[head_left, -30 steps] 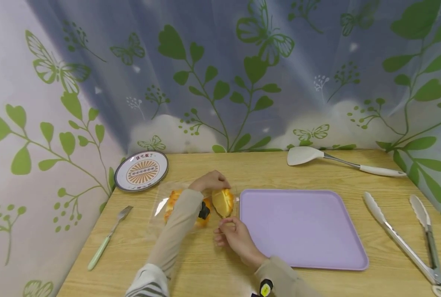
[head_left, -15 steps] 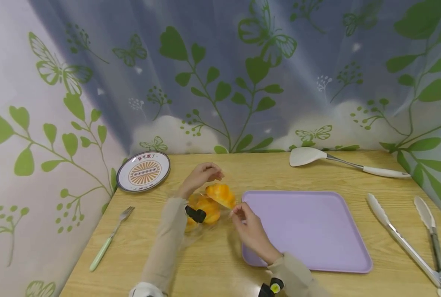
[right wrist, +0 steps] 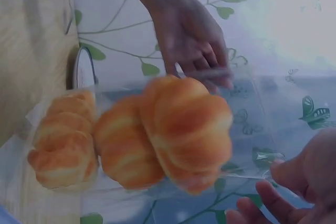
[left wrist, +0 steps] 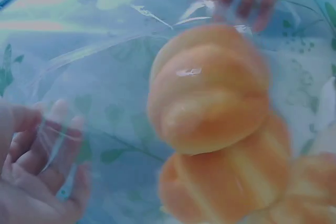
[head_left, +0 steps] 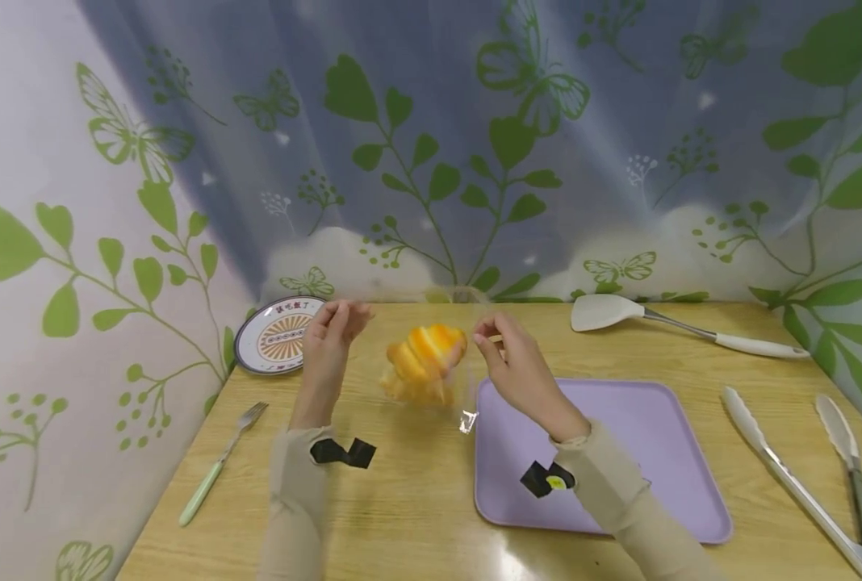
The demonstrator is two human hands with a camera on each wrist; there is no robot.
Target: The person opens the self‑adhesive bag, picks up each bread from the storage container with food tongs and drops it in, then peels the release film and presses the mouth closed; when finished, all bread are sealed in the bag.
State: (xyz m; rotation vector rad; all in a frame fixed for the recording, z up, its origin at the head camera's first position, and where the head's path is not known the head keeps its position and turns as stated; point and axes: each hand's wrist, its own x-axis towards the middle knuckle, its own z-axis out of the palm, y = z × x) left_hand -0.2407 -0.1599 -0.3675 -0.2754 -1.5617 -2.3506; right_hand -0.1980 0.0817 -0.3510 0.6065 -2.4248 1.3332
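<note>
Between my two hands hangs a clear plastic bag [left wrist: 105,51], raised over the table, with several golden bread rolls [head_left: 425,353] inside. My left hand [head_left: 327,347] pinches the bag's left edge between thumb and fingers. On the opposite side, the right hand [head_left: 520,371] pinches its right edge near the top. In the right wrist view the rolls line up, with a ridged roll [right wrist: 189,129] uppermost and a longer roll [right wrist: 65,142] at the bottom. A shiny tab [head_left: 467,421] dangles at the bag's lower right corner.
A lilac tray [head_left: 500,504] lies below the right hand. Behind the left hand stands a patterned plate [head_left: 274,335], partly covered. A green-handled fork [head_left: 220,461] is at left; a white spatula [head_left: 605,313] lies at the back and metal tongs [head_left: 794,480] at right.
The bag of rolls has risen off the table and turned upright. My left hand moved left and up, the right hand up and to the right, and they now stand wider apart.
</note>
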